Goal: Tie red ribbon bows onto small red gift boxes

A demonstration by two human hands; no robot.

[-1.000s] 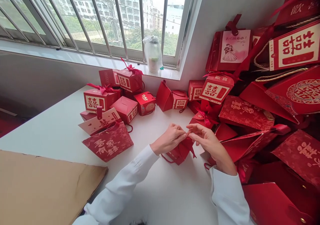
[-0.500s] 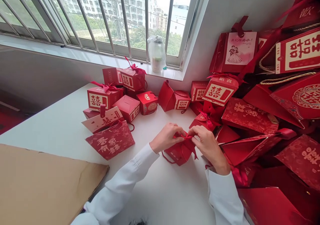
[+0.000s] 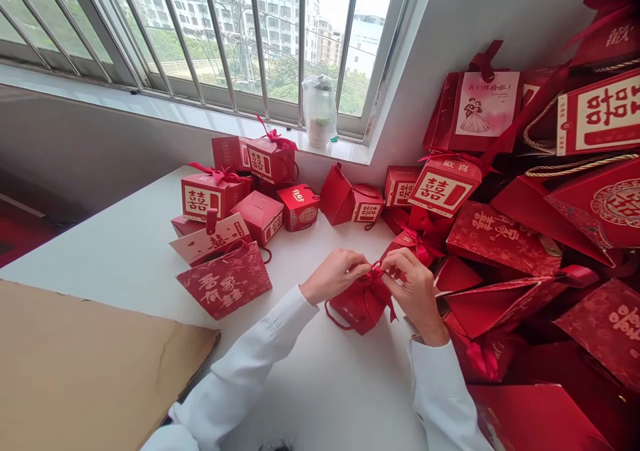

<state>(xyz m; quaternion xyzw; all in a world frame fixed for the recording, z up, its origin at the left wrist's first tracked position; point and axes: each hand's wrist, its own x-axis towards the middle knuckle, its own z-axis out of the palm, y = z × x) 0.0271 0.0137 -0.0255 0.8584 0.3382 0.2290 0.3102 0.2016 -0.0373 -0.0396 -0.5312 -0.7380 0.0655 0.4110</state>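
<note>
A small red gift box (image 3: 359,305) with a cord handle stands on the white table in front of me. A red ribbon (image 3: 375,276) is gathered in a bow at its top, one tail hanging down the right side. My left hand (image 3: 341,272) pinches the ribbon from the left, thumb and forefinger together. From the right, my right hand (image 3: 411,284) pinches another part of the ribbon, fingers bent close to the bow. The fingers partly hide the knot.
Several red boxes, including a dark red bag (image 3: 225,281), stand at the left and back of the white table (image 3: 295,384). A large pile of red gift boxes (image 3: 505,237) fills the right side. Cardboard (image 3: 90,364) lies at front left. A bagged bottle (image 3: 319,112) stands on the windowsill.
The bow's loops show more fully at the top of the box. My right hand's fingers have shifted slightly on the ribbon. The whole view has moved a little.
</note>
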